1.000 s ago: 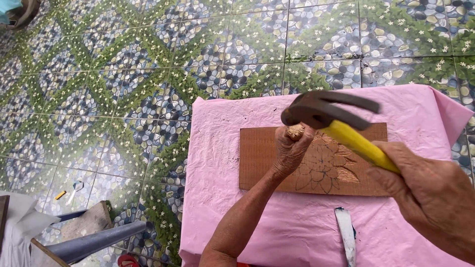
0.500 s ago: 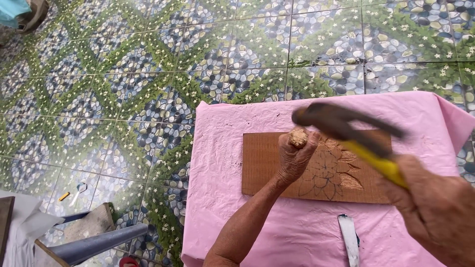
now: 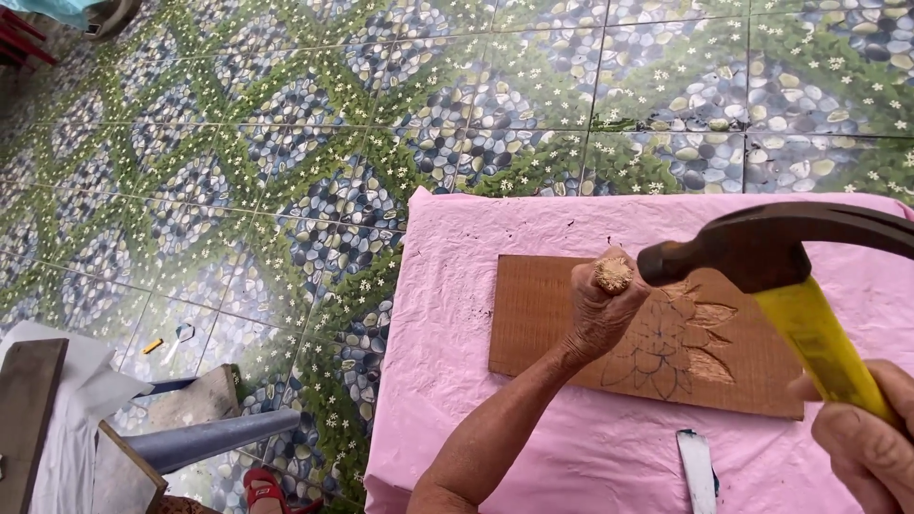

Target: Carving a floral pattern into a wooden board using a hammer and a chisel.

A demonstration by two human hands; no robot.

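My left hand (image 3: 598,314) is closed around a chisel whose worn wooden butt (image 3: 613,275) sticks up from the fist, held over a brown wooden board (image 3: 538,314). A flower (image 3: 681,347) is drawn and partly carved into the board. My right hand (image 3: 866,443) grips the yellow handle of a hammer (image 3: 762,252). Its dark head hangs just to the right of the chisel butt, a small gap between them. The chisel's blade is hidden by my left hand.
The board lies on a pink cloth (image 3: 457,286) covering the table. A flat metal blade (image 3: 697,471) rests on the cloth near its front edge. Patterned pebble floor tiles (image 3: 286,143) spread to the left. Wooden pieces and a grey pipe (image 3: 214,438) sit at lower left.
The hammer has swung from above and right of the chisel down to just beside its butt. My left hand keeps the chisel on the board.
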